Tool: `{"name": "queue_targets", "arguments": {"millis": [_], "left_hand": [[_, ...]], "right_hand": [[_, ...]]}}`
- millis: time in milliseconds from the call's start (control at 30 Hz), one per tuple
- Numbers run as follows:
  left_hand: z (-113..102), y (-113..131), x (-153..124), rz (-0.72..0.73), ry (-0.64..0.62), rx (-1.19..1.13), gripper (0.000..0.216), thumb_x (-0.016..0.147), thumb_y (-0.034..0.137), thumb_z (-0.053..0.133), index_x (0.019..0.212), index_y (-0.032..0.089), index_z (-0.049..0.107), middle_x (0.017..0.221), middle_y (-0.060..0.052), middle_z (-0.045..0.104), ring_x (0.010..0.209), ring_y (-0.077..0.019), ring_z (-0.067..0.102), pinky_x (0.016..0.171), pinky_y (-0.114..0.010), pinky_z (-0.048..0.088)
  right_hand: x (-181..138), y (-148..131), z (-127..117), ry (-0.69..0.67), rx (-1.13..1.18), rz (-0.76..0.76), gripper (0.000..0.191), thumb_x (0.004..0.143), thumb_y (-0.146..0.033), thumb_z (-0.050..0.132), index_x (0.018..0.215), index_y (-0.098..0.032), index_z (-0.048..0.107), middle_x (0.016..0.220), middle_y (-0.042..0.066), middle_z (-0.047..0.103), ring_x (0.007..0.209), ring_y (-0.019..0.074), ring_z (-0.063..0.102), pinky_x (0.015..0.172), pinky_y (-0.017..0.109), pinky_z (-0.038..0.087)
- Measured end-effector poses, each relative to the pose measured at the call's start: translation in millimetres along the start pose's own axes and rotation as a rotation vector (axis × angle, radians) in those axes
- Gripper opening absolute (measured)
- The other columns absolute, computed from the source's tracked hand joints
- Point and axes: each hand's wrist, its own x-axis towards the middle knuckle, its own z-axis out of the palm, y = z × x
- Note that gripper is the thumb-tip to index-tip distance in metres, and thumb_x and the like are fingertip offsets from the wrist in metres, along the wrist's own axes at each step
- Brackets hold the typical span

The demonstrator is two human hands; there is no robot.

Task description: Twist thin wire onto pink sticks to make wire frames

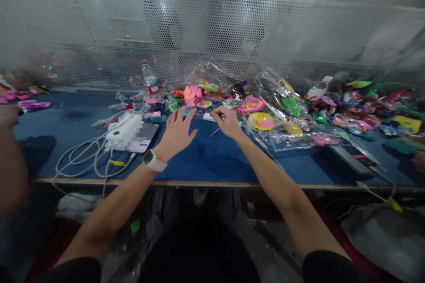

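Note:
My left hand (pixel 175 132) hovers over the blue table (pixel 206 159) with its fingers stretched out and nothing in it; a white smartwatch (pixel 151 159) sits on that wrist. My right hand (pixel 227 124) is just to its right, fingers pinched on a small white piece (pixel 209 117). A thin pink stick (pixel 215 131) lies on the table under that hand. Right behind both hands lies a heap of bright plastic toy parts (pixel 199 95), among them a pink round piece (pixel 250 105) and a yellow one (pixel 261 120) in clear bags.
A phone (pixel 144 138), a white charger and looped white cables (pixel 83 154) lie to the left. A water bottle (pixel 150 78) stands at the back before a perforated metal screen (pixel 232 31). More bagged toys (pixel 358 110) fill the right. Another person's arm (pixel 11 159) is at far left.

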Motion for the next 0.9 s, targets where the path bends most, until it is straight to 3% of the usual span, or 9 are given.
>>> {"name": "queue_targets", "arguments": {"millis": [100,200,300,533,700,900], "left_hand": [[-16.4,-7.2,-61.2,-0.204,-0.058,0.135,0.067,0.100,0.035,0.062,0.163,0.024,0.042,0.167,-0.023,0.040,0.148,-0.0493,0.045,0.122,-0.076,0.028],[-29.3,-22.7,-112.1,-0.324,-0.018,0.115,0.062,0.102,0.036,0.057,0.161,0.023,0.044,0.162,-0.021,0.046,0.148,-0.0450,0.047,0.124,-0.071,0.030],[-38.1,-43.0,-140.2,-0.438,0.126,0.100,0.055,0.100,0.043,0.060,0.151,0.024,0.055,0.154,-0.020,0.052,0.148,-0.0432,0.046,0.127,-0.069,0.027],[-39.5,-57.3,-148.4,-0.479,0.088,0.186,0.043,0.100,0.050,0.062,0.134,0.026,0.070,0.166,-0.016,0.042,0.160,-0.0461,0.026,0.131,-0.070,0.014],[-38.4,-51.7,-148.5,-0.514,0.089,0.175,0.051,0.102,0.052,0.058,0.145,0.025,0.065,0.170,-0.014,0.037,0.162,-0.0457,0.022,0.132,-0.069,0.012],[-42.7,-52.6,-147.5,-0.463,0.061,0.162,0.043,0.100,0.048,0.062,0.139,0.030,0.069,0.170,-0.012,0.038,0.161,-0.0503,0.022,0.128,-0.077,0.018]], "right_hand": [[-1.3,-2.7,2.5,-0.009,-0.012,-0.028,0.034,0.101,-0.049,0.063,0.080,-0.023,0.068,0.079,0.003,0.070,0.074,0.0190,0.061,0.073,0.035,0.049],[-3.0,-5.6,4.7,-0.024,-0.016,-0.033,0.032,0.102,-0.047,0.063,0.081,-0.023,0.068,0.079,0.003,0.070,0.073,0.0190,0.061,0.072,0.035,0.049],[-4.5,-6.8,6.3,-0.041,-0.021,-0.036,0.032,0.102,-0.046,0.062,0.081,-0.023,0.068,0.078,0.003,0.070,0.074,0.0194,0.061,0.073,0.036,0.049],[-7.5,-6.4,7.9,-0.052,-0.037,-0.032,0.030,0.102,-0.044,0.063,0.080,-0.024,0.068,0.079,0.003,0.071,0.077,0.0204,0.063,0.078,0.037,0.050],[-8.8,-9.1,9.3,-0.059,-0.034,-0.036,0.029,0.101,-0.043,0.063,0.079,-0.024,0.067,0.078,0.003,0.071,0.074,0.0196,0.062,0.076,0.037,0.051],[-9.9,-11.0,10.6,-0.055,-0.034,-0.021,0.034,0.100,-0.048,0.064,0.077,-0.025,0.065,0.076,0.003,0.070,0.073,0.0202,0.062,0.074,0.039,0.050]]}}
